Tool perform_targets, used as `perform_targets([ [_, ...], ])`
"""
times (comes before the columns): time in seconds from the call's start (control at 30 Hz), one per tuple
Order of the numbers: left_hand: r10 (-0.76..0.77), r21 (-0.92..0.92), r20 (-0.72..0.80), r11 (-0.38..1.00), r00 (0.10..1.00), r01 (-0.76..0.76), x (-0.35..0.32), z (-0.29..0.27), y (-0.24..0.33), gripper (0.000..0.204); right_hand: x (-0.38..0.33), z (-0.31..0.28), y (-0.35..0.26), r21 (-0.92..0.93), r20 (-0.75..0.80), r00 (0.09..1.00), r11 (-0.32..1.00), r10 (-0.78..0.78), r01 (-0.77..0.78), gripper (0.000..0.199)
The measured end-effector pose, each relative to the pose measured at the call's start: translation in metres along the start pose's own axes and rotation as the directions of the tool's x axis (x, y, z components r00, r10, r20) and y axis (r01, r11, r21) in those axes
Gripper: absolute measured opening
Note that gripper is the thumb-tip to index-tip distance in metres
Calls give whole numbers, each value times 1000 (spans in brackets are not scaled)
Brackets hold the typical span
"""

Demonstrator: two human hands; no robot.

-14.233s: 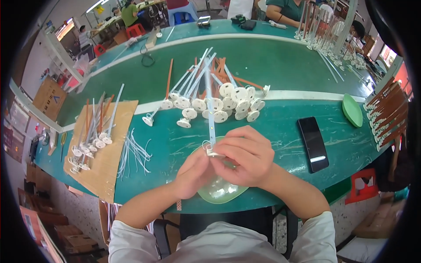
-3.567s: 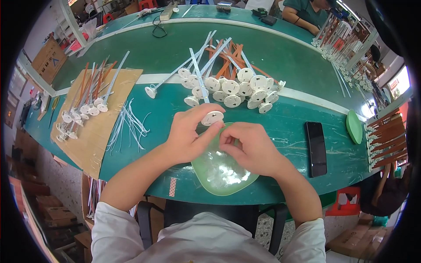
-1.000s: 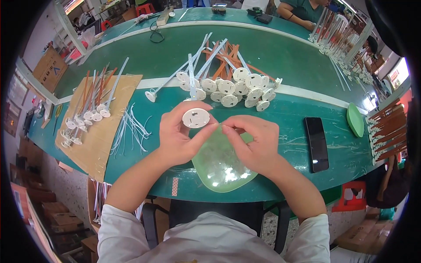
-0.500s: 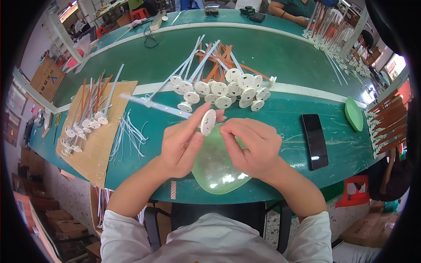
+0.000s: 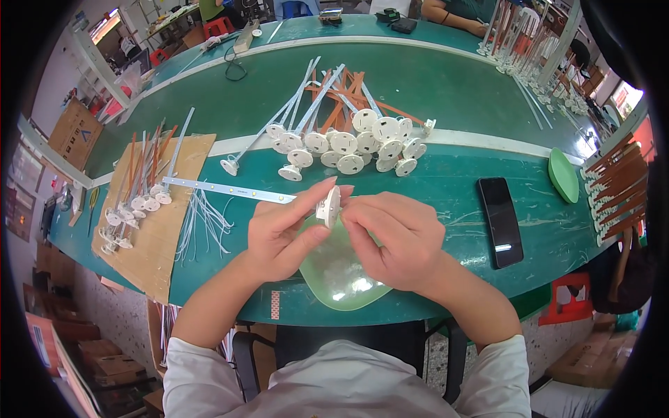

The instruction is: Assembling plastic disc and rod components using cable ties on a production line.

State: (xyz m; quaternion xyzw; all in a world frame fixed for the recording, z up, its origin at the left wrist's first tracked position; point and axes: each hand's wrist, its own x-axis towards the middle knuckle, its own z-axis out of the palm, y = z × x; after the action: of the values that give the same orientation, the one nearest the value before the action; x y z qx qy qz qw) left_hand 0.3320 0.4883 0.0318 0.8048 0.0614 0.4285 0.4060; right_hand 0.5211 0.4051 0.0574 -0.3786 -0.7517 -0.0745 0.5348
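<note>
The pale strip [image 5: 230, 189] has swung leftward, turning the white disc [image 5: 333, 207] toward the right hand [image 5: 401, 237], seemingly easing access; the left hand [image 5: 279, 240] grips the disc above the green dish [image 5: 341, 272]; whether the right hand holds anything is unclear.

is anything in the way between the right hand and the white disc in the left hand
Nothing visible is: the right hand has its fingertips right beside the white disc in the left hand. The green dish lies beneath, not between.
</note>
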Motion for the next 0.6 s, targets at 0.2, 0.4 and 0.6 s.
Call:
perform_targets([
  [0.2,-39,-42,-6,998,999,39,-2,0,1,56,-3,2,1,-33,6,999,998,-46,46,18],
  [0.4,-52,-99,14,994,999,53,-6,2,-4,55,-7,5,2,-38,-19,998,998,-54,53,22],
  [0.6,-66,-156,-25,986,997,62,-8,3,-5,53,-6,11,1,-74,-1,998,995,-62,62,27],
])
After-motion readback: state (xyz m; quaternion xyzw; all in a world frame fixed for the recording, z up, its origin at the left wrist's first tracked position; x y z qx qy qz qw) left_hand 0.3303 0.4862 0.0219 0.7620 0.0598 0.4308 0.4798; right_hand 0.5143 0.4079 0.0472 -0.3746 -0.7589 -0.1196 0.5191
